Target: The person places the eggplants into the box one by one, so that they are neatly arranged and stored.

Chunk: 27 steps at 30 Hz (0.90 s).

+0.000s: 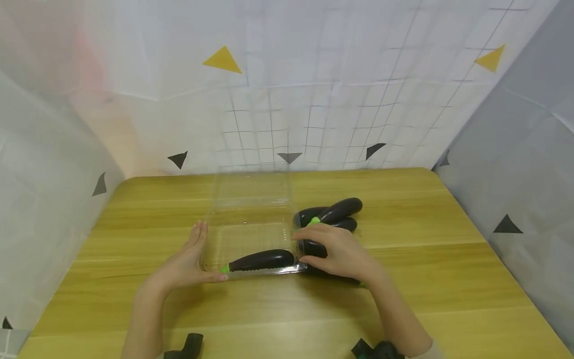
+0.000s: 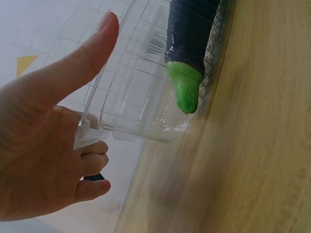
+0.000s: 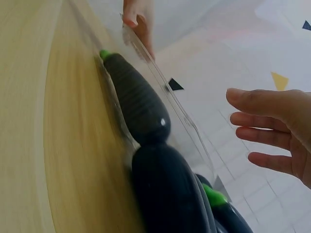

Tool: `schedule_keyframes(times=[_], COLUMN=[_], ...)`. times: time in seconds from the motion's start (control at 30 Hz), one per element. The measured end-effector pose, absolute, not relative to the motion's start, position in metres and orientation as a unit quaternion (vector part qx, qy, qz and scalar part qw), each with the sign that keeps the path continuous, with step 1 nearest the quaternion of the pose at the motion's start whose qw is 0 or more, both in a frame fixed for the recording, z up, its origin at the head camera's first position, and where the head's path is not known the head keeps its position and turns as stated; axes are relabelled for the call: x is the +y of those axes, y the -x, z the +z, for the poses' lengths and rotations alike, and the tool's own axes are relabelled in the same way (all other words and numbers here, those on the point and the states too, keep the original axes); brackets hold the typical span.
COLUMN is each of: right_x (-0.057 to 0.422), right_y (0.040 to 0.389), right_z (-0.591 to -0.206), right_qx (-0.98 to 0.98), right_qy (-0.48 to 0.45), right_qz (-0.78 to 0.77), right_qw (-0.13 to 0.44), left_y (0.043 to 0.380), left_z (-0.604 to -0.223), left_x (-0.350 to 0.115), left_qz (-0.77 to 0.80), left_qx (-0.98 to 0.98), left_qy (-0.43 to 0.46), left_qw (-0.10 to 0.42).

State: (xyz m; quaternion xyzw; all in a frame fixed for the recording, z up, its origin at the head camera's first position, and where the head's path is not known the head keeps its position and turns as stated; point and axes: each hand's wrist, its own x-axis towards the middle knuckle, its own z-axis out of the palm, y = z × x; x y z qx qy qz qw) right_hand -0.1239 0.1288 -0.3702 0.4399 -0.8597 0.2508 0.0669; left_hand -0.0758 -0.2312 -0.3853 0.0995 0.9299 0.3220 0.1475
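A clear plastic clamshell container (image 1: 248, 232) lies with its lid folded back toward the wall. Inside it, along the front side, is a dark eggplant (image 1: 264, 259) with its green stem (image 2: 185, 90) pointing left. My left hand (image 1: 181, 269) holds the container's front left corner, thumb at the front and fingers along the left side. Several more eggplants (image 1: 343, 209) are heaped just right of the container, some partly hidden by my right hand (image 1: 338, 252). In the right wrist view that hand's fingers (image 3: 262, 138) are apart from the eggplants, with nothing between them.
A wooden table (image 1: 448, 279) carries everything. White sheeting (image 1: 148, 124) with dark and yellow triangles rises behind it and along both sides. Black wrist devices (image 1: 193, 344) show at the bottom edge.
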Motion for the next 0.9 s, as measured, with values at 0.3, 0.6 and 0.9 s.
schedule_keyframes(times=[0.3, 0.6, 0.9], right_x=[0.156, 0.176, 0.188], right_y=[0.129, 0.128, 0.125], right_z=[-0.380, -0.386, -0.389], right_qx=[-0.836, -0.846, -0.847], right_qy=[-0.444, -0.418, -0.408], right_qz=[0.308, 0.320, 0.335], right_qw=[0.093, 0.082, 0.068], left_y=[0.077, 0.077, 0.076], left_z=[-0.385, -0.383, -0.387], left_x=[-0.231, -0.230, -0.232], left_qz=[0.325, 0.339, 0.347], left_qx=[0.928, 0.922, 0.919], left_qy=[-0.109, -0.113, -0.114], left_qw=[0.143, 0.148, 0.149])
